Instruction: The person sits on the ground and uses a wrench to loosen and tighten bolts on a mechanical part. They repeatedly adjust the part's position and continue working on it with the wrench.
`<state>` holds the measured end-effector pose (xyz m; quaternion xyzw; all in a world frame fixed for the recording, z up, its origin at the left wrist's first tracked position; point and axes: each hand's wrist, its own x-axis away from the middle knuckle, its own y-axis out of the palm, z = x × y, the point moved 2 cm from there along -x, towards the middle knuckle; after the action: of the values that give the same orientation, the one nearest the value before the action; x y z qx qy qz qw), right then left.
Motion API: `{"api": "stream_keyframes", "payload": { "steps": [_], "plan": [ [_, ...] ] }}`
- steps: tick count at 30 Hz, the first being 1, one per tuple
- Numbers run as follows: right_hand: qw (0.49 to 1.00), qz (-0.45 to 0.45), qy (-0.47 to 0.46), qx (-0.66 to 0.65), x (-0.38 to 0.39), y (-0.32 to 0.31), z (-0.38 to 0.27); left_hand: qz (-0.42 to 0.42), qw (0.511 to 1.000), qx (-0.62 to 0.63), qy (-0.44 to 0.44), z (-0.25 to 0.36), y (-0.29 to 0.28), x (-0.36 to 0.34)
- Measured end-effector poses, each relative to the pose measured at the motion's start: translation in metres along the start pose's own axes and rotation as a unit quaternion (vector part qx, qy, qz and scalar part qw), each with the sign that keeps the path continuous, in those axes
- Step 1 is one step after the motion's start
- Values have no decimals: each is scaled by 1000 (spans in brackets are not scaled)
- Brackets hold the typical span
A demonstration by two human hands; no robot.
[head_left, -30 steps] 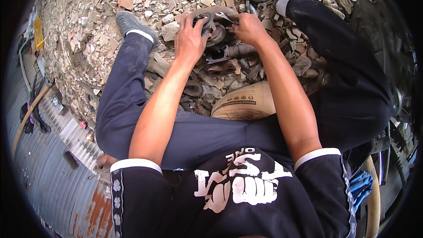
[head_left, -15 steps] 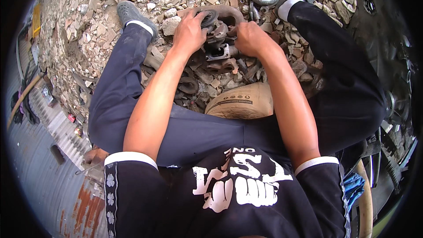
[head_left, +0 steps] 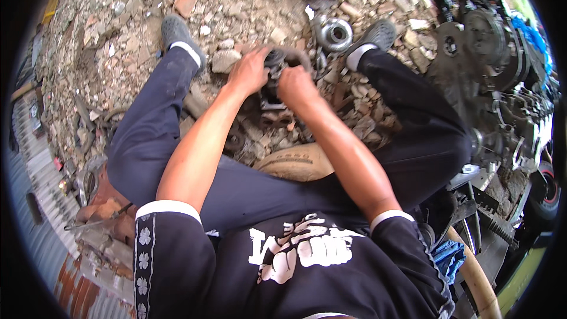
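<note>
A rusty cast-iron engine part with a square flange [head_left: 273, 104], looking like an exhaust manifold, stands on the rubble between my legs. From its far side rises a curved brown pipe [head_left: 297, 56]. My left hand [head_left: 250, 72] is closed on a dark ring-shaped piece [head_left: 274, 57] at the top left of the part. Close beside it, my right hand [head_left: 297, 87] is curled over the middle of the part, slightly blurred. Whatever its fingers hold is hidden under them.
A silver snail-shaped turbo housing [head_left: 323, 29] lies beyond the part, by my right shoe [head_left: 378, 35]. A brown sack [head_left: 298, 162] sits close to my lap. Metal engine parts [head_left: 502, 118] pile up at right; corrugated sheet [head_left: 44, 224] lies at left.
My right hand has moved left, from the right side of the part to over its middle, near my left hand. The left hand stays at the ring. The whole view has shifted.
</note>
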<state>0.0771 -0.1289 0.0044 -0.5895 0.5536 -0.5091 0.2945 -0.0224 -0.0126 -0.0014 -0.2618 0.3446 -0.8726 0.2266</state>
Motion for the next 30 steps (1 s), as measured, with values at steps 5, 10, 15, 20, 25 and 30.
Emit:
{"api": "stream_keyframes", "payload": {
  "steps": [5,10,15,20,25,30],
  "plan": [
    [997,11,57,-55,-12,8,-14,45,999,-12,-23,-31,15,1],
    [1000,-14,-11,-16,-13,-2,55,42,999,-1,-11,6,-16,-4],
    [997,35,72,-19,-1,73,150,17,999,7,39,71,-34,-21],
    [955,-61,200,-211,14,29,56,-56,995,-85,24,122,-132,37],
    [869,11,302,-392,25,32,27,22,990,-35,135,177,-204,89],
    [893,140,240,-356,6,55,20,45,995,-19,90,143,-199,62]
  ]
}}
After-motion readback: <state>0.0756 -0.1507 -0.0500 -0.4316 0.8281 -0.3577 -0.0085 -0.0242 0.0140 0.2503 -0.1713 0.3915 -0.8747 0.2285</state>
